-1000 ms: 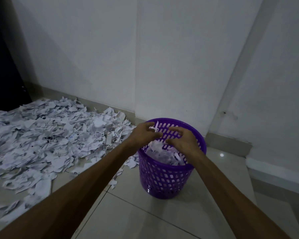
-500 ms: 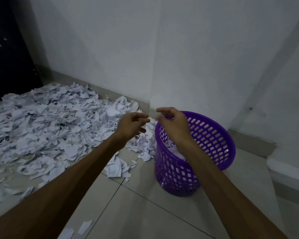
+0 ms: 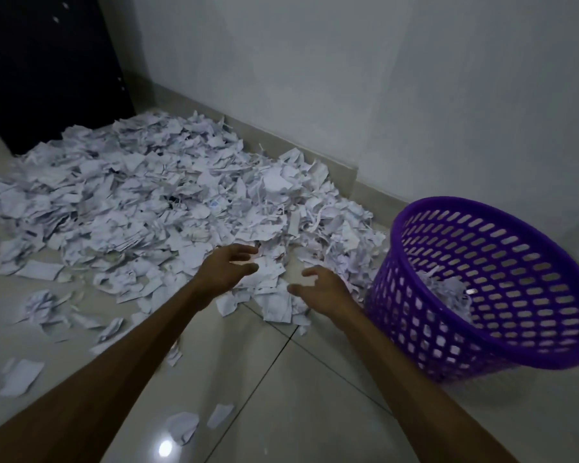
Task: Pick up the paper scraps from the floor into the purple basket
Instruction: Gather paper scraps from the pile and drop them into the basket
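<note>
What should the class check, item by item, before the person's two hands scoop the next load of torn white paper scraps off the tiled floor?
1. Left hand empty, fingers spread: ok.
2. Right hand empty, fingers spread: ok.
3. Both hands over the near edge of the heap of torn white paper scraps: ok.
4. Purple perforated plastic basket close beside the right hand: ok.
5. Room left in the basket: ok; scraps lie low inside it.
6. Basket standing flat on the tiled floor: cannot tell; the wide-angle view makes it look tilted.
</note>
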